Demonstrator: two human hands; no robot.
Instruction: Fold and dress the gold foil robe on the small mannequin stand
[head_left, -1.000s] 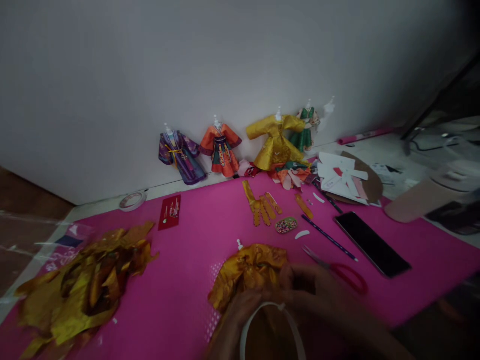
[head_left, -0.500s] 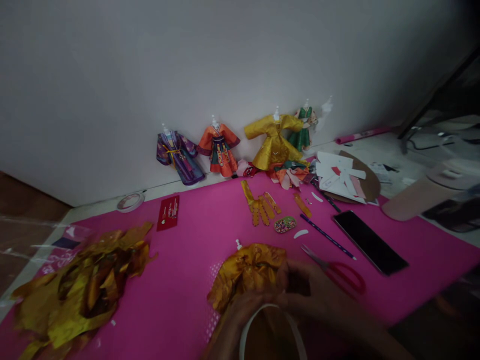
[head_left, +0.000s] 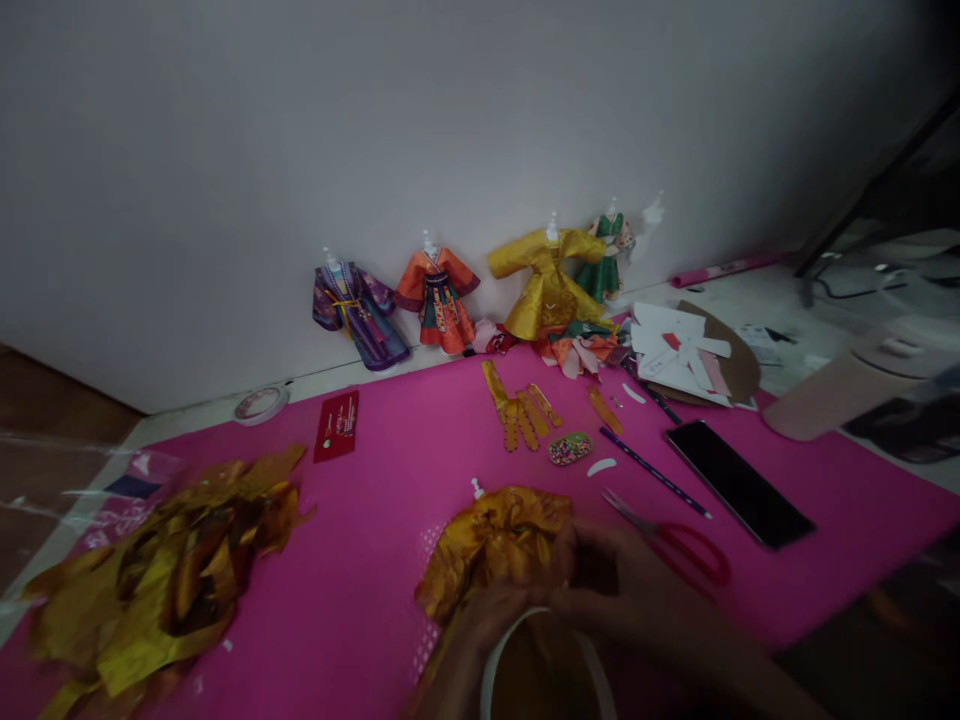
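Note:
A gold doll dress lies in front of me, with a small white mannequin neck poking out at its top. Over its lower part, my left hand is closed on the fabric. My right hand pinches at the dress's right side, thumb and fingers bent together, with the fingertips meeting the left ones. Any small piece between them is hidden in the dark. Just below the hands is a white ring-shaped rim, cut off by the bottom edge. Red-handled scissors rest right of my right hand.
Several dressed doll mannequins line the wall. Gold fabric scraps are heaped at left, near a tape roll and red card. Gold strips, an oval tin, pencil, phone and bottle lie beyond.

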